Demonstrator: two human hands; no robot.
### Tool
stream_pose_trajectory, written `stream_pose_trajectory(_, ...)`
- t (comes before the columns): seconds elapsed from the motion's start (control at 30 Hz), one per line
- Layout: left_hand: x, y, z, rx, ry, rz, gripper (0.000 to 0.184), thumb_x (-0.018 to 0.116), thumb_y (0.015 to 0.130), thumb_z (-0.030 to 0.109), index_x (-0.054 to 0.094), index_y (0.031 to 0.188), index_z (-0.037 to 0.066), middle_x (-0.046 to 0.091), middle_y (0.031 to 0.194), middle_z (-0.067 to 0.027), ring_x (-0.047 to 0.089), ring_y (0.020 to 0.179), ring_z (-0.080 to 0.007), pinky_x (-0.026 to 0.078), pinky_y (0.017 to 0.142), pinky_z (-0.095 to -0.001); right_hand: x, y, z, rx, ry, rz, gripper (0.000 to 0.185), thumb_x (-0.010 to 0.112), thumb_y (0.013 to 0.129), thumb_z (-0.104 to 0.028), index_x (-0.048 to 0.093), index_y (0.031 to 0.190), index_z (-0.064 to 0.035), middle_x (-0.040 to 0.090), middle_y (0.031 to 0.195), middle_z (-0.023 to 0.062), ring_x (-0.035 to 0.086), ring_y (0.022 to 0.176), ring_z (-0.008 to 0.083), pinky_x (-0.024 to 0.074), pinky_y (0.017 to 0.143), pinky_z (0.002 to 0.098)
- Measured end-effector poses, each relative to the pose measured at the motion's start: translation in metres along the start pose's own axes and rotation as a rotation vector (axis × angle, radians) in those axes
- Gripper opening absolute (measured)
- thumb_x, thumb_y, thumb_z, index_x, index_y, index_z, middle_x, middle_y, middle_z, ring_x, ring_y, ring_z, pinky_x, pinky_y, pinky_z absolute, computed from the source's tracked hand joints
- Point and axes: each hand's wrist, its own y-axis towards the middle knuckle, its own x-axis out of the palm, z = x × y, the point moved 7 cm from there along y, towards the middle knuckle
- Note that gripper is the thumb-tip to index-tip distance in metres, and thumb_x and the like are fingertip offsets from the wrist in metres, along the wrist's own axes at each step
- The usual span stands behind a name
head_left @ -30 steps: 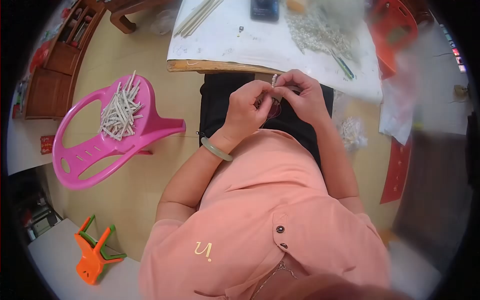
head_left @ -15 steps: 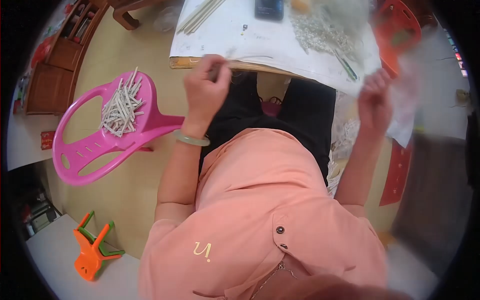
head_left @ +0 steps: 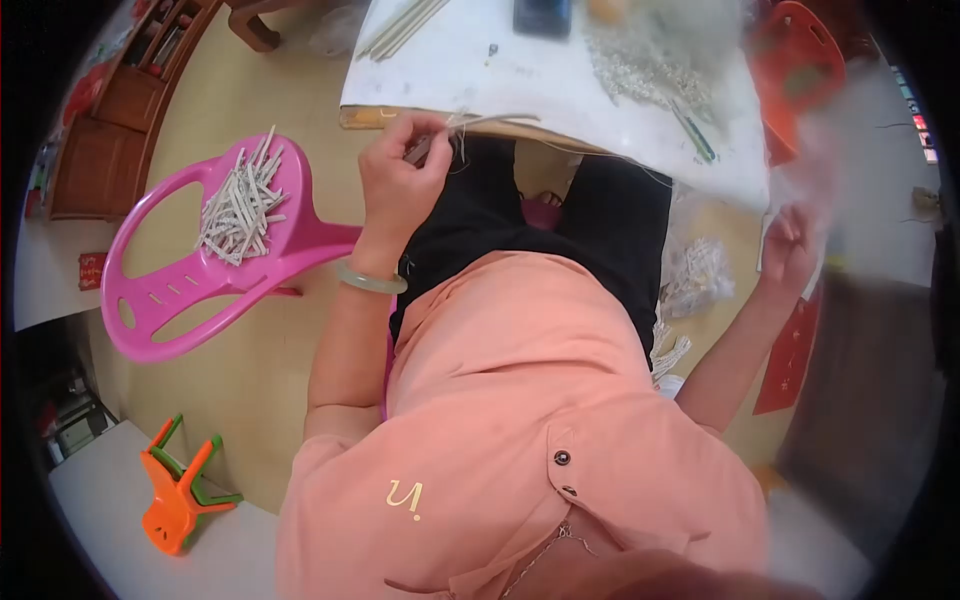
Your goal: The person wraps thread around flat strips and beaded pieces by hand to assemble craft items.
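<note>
White table: I log one pale strip, pinched in the left hand, nearer, long axis towards 3 o'clock; right hand, 4 o'clock, blurred, finger state I cannot tell.

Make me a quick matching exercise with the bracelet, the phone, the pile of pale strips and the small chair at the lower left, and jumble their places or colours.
Things:
1. Bracelet
2. Phone
3. Pile of pale strips
4. Small chair at the lower left

Places or colours:
A. On the pink chair
B. Orange and green
C. Around the left wrist
D. On the white tabletop

Right pairs: 1-C, 2-D, 3-A, 4-B.
</note>
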Motion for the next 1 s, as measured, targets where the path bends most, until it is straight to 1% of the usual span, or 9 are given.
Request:
stream_pose_trajectory(0.03,0.002,0.000,-0.003,-0.019,0.006,-0.006,0.003,0.061,0.082,0.001,0.060,0.085,0.001,0.061,0.071,0.0004,0.055,0.064,-0.0032,0.042,0.058,-0.0172,-0.004,0.001,0.001,0.016,-0.003,0.012,0.012,0.042,0.097,-0.012,0.045,0.091,-0.0018,0.041,0.077,0.0034,0.037,0.063,0.0092,0.0388,0.056,0.0200)
stream_pose_trajectory(0.1,0.010,-0.001,-0.007,-0.063,-0.322,-0.086,0.004,0.059,0.083,0.000,0.059,0.087,0.000,0.064,0.075,-0.0024,0.055,0.065,-0.0038,0.042,0.057,-0.0165,-0.014,0.003,-0.003,0.012,-0.045,0.026,0.013,0.042,0.097,-0.012,0.045,0.089,-0.0025,0.042,0.078,0.0038,0.038,0.062,0.0098,0.0382,0.054,0.0204)
stream_pose_trajectory(0.23,0.028,-0.006,-0.012,-0.231,-0.530,-0.234,0.003,0.059,0.084,0.000,0.058,0.087,0.001,0.066,0.078,-0.0063,0.050,0.060,-0.0028,0.037,0.050,-0.0155,-0.039,0.004,-0.009,0.059,0.070,-0.007,0.015,0.043,0.097,-0.012,0.046,0.086,-0.0028,0.045,0.078,0.0051,0.038,0.061,0.0105,0.0377,0.053,0.0210)
stream_pose_trajectory(0.43,0.041,-0.013,-0.007,-0.313,-0.650,-0.393,0.003,0.059,0.085,0.004,0.058,0.088,0.003,0.066,0.078,-0.0078,0.044,0.053,-0.0020,0.031,0.046,-0.0154,-0.070,0.001,-0.019,0.008,-0.011,0.128,0.015,0.044,0.096,-0.014,0.048,0.087,-0.0037,0.049,0.078,0.0067,0.040,0.061,0.0109,0.0380,0.053,0.0217)
stream_pose_trajectory(0.57,0.043,-0.014,-0.006,-0.316,-0.649,-0.414,0.003,0.059,0.085,0.004,0.058,0.088,0.003,0.066,0.078,-0.0080,0.044,0.054,-0.0022,0.031,0.046,-0.0153,-0.087,0.003,-0.025,-0.021,-0.035,0.135,0.015,0.044,0.097,-0.014,0.048,0.087,-0.0041,0.049,0.077,0.0066,0.040,0.061,0.0110,0.0379,0.052,0.0220)
stream_pose_trajectory(0.73,0.048,-0.018,-0.004,-0.383,-0.668,-0.465,0.004,0.059,0.085,0.003,0.058,0.089,0.003,0.066,0.078,-0.0077,0.044,0.054,-0.0025,0.032,0.046,-0.0153,-0.078,-0.007,-0.021,-0.120,-0.238,0.379,0.015,0.047,0.096,-0.017,0.047,0.087,-0.0046,0.049,0.077,0.0047,0.039,0.061,0.0100,0.0375,0.053,0.0217)
stream_pose_trajectory(0.87,0.049,-0.018,-0.003,-0.328,-0.631,-0.512,0.005,0.059,0.085,0.002,0.059,0.089,0.003,0.066,0.078,-0.0067,0.046,0.055,-0.0025,0.034,0.048,-0.0155,-0.078,-0.006,-0.018,-0.097,-0.223,0.371,0.015,0.048,0.096,-0.018,0.047,0.088,-0.0048,0.049,0.077,0.0040,0.039,0.061,0.0096,0.0373,0.053,0.0216)
stream_pose_trajectory(0.93,0.051,-0.021,0.002,-0.250,-0.567,-0.621,0.005,0.059,0.084,0.002,0.060,0.088,0.003,0.065,0.076,-0.0045,0.050,0.059,-0.0028,0.037,0.051,-0.0158,-0.082,-0.005,-0.020,-0.094,-0.217,0.373,0.014,0.048,0.095,-0.017,0.047,0.088,-0.0050,0.049,0.076,0.0037,0.039,0.061,0.0099,0.0373,0.054,0.0220)
stream_pose_trajectory(1.0,0.050,-0.027,0.005,-0.279,-0.565,-0.706,0.004,0.060,0.083,0.002,0.060,0.087,0.003,0.064,0.075,-0.0036,0.052,0.061,-0.0031,0.038,0.052,-0.0157,-0.088,-0.002,-0.026,-0.107,-0.219,0.358,0.013,0.049,0.095,-0.017,0.047,0.088,-0.0051,0.049,0.076,0.0035,0.039,0.061,0.0100,0.0372,0.054,0.0223)
